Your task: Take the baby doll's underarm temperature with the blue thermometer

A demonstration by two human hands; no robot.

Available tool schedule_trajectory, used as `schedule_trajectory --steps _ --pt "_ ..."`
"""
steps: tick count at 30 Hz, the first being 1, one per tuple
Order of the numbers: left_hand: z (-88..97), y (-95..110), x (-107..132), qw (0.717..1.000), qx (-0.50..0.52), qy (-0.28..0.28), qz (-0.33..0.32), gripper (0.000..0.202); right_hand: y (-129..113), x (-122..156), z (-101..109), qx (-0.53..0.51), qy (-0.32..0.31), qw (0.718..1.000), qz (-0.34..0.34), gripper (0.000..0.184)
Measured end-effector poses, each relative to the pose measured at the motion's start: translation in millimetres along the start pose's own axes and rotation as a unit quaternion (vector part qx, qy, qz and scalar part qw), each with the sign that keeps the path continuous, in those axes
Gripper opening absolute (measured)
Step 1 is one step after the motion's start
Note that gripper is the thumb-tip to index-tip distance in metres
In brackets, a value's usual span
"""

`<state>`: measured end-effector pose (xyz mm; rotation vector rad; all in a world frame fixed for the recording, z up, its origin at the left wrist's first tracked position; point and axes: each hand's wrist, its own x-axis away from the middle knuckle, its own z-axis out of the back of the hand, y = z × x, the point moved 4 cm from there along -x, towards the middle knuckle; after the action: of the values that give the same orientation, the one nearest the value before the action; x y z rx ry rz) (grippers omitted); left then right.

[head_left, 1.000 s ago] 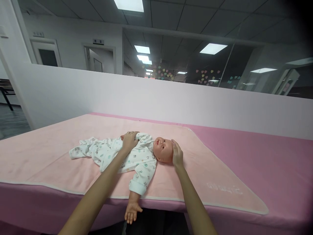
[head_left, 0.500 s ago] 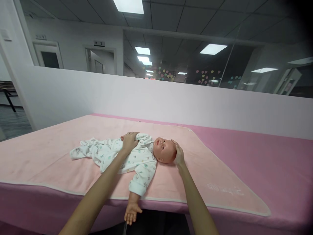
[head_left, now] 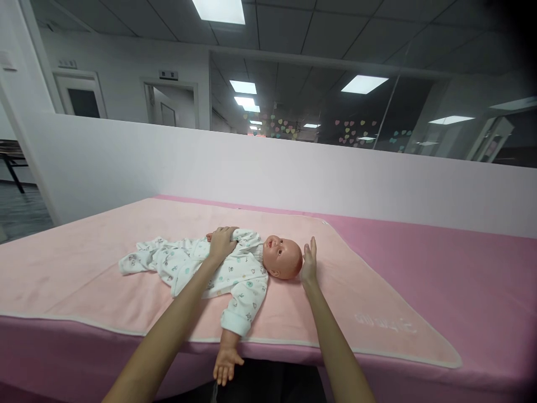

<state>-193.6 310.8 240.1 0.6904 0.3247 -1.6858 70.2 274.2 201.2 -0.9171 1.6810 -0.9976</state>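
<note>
A baby doll point(head_left: 282, 258) in white patterned pajamas point(head_left: 239, 274) lies on its back, head toward the right. My left hand point(head_left: 222, 244) is over its far forearm, thumb and fingers around the sleeve; the doll's far hand point(head_left: 209, 237) peeks out beyond. Beside the crown of the doll's head, my right hand point(head_left: 309, 261) is open with its fingers stretched upward. The fingers stand off the head; whether the palm's lower edge touches it I cannot tell. The doll's near hand point(head_left: 227, 364) hangs past the front edge, palm up.
Under the doll a peach mat point(head_left: 84, 257) with pale trim covers much of the pink padded surface point(head_left: 474, 268). A low white wall point(head_left: 335, 179) runs along the back, with glass above it. A dark-legged table point(head_left: 14, 162) stands at far left.
My right hand has come away from the doll's head, its fingers straightening and lifting off to the right. My left hand and the doll have stayed in place.
</note>
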Motion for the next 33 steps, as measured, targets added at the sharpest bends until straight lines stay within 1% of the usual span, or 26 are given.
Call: schedule_trajectory --steps 8,13,16,18,20,21,22,23,26,28,30,33 --pt "0.8 1.0 0.8 1.0 0.005 -0.005 0.008 0.041 14.0 -4.2 -2.8 -0.003 0.032 0.999 -0.021 0.048" --pt "1.1 0.7 0.0 1.0 0.004 -0.008 0.01 0.041 13.5 -5.5 -0.6 0.001 0.065 0.998 -0.006 0.053" --pt "0.8 0.2 0.0 1.0 0.004 -0.005 0.008 0.041 11.9 -5.5 0.3 -0.011 0.078 0.997 -0.011 0.053" --pt "0.5 -0.1 0.2 1.0 0.004 -0.003 0.008 0.041 11.7 -5.3 -1.7 -0.04 0.059 0.997 -0.04 0.054" --pt "0.3 -0.2 0.5 1.0 0.003 0.001 0.005 0.041 11.9 -4.4 -4.7 -0.082 0.027 0.993 -0.085 0.057" --pt "0.2 -0.2 0.5 1.0 0.003 0.003 0.004 0.041 11.6 -4.0 -5.1 -0.096 0.019 0.99 -0.104 0.059" --pt "0.0 -0.3 0.6 1.0 0.003 0.003 0.003 0.041 10.9 -3.7 -4.0 -0.101 0.023 0.988 -0.114 0.06" --pt "-0.2 -0.5 0.5 1.0 0.002 0.003 0.003 0.041 10.0 -3.7 -1.6 -0.096 0.037 0.988 -0.114 0.06" --pt "-0.6 -0.8 0.5 1.0 0.002 0.003 0.005 0.041 8.1 -5.1 7.0 -0.058 0.079 0.992 -0.08 0.059" --pt "-0.8 -0.9 0.5 1.0 0.002 0.002 0.006 0.042 8.4 -5.8 9.5 -0.046 0.088 0.993 -0.065 0.058" --pt "-1.0 -0.9 0.6 1.0 0.003 0.001 0.005 0.041 8.9 -5.4 6.6 -0.055 0.07 0.994 -0.071 0.054" --pt "-1.2 -1.2 0.7 1.0 0.005 0.009 0.001 0.041 8.1 -2.2 -6.0 -0.11 -0.005 0.987 -0.113 0.047"
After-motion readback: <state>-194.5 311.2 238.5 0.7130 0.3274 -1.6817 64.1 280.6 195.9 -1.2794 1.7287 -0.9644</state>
